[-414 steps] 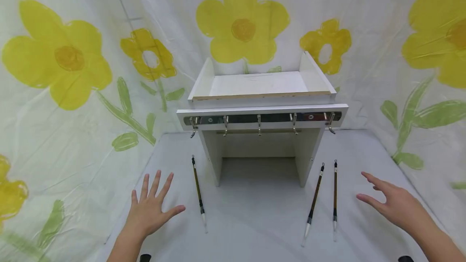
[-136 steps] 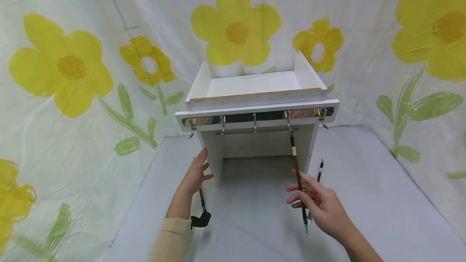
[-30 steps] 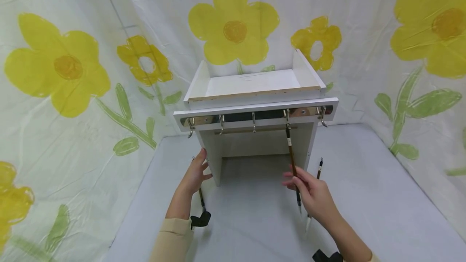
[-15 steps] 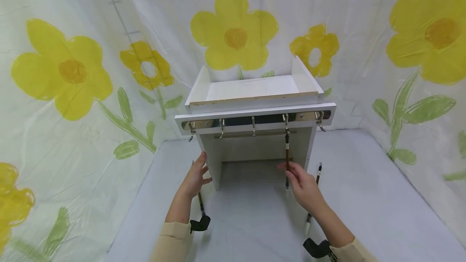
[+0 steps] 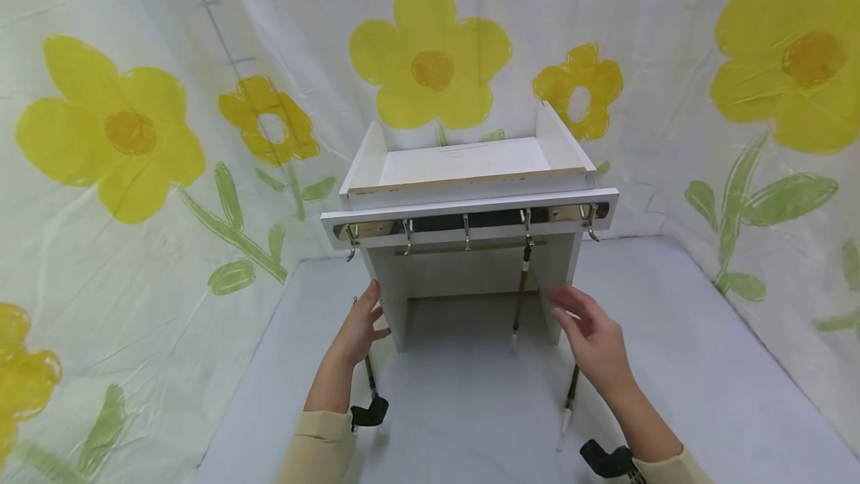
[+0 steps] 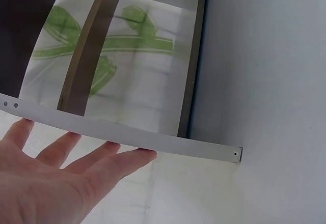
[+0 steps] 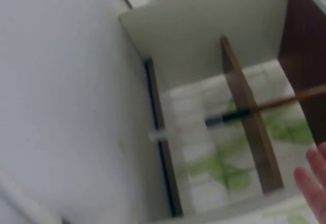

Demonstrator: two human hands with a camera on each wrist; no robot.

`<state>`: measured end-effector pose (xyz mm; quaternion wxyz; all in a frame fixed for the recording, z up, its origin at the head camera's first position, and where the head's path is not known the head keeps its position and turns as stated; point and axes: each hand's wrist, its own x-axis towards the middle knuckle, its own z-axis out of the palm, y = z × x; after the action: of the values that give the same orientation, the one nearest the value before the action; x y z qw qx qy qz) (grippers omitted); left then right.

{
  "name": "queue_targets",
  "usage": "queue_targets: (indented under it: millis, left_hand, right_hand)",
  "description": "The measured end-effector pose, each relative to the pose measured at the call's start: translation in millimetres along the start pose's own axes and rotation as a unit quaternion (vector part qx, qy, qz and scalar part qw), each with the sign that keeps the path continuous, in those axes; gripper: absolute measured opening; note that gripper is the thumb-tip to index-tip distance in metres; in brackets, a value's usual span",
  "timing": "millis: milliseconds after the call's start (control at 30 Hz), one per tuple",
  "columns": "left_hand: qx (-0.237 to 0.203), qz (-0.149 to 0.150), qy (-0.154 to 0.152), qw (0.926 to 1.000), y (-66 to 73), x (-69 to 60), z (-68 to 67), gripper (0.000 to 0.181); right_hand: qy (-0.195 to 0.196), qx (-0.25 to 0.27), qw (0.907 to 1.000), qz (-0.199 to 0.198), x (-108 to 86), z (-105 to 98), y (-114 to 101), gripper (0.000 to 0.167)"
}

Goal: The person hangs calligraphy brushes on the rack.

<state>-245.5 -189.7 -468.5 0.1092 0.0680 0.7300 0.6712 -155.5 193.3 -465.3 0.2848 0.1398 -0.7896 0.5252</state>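
A brown-handled calligraphy brush (image 5: 522, 286) hangs by its loop from the second hook from the right, tip down, on the white shelf unit (image 5: 463, 170). My right hand (image 5: 594, 338) is just right of it, by the right side panel, fingers loosely bent and holding nothing. In the right wrist view the brush (image 7: 270, 106) and a few fingertips show, apart. My left hand (image 5: 358, 326) touches the left side panel; in the left wrist view its extended fingers (image 6: 117, 168) reach the panel's edge. Behind that hand lies a second brush (image 5: 370, 376); a third brush (image 5: 567, 409) is partly hidden by my right hand.
A metal hook rail (image 5: 437, 223) with several hooks runs along the shelf's front; the other hooks carry nothing. The unit stands on a pale table (image 5: 463, 424), with a flower-painted curtain (image 5: 322, 36) behind and at the sides.
The rightmost brush was lifted from the table and brought to the hook. Within the last half second my right hand released it and moved right; the left hand has stayed at the panel.
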Motion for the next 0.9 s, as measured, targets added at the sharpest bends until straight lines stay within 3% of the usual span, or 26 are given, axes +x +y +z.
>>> queue_targets:
  millis: [233, 367, 667, 900]
  left_hand:
    - [-0.009, 0.0, -0.001, 1.0, -0.4, 1.1, -2.3, 0.069]
    - [-0.01, 0.006, -0.006, 0.9999, -0.2, 1.8, -2.8, 0.07]
    - [-0.011, 0.013, -0.014, 0.9998, 1.1, 1.3, -0.3, 0.065]
    - [-0.004, 0.002, -0.001, 1.0, 1.0, 0.0, 0.5, 0.069]
  right_hand:
    - [0.079, -0.03, 0.9934, 0.077, 1.9, -29, 17, 0.034]
    - [0.093, -0.079, 0.9854, 0.118, 2.1, -39, 28, 0.035]
    - [0.021, -0.106, 0.9775, 0.181, -3.3, -42, 56, 0.046]
    - [-0.038, -0.106, 0.9573, 0.266, -7.1, -37, 70, 0.053]
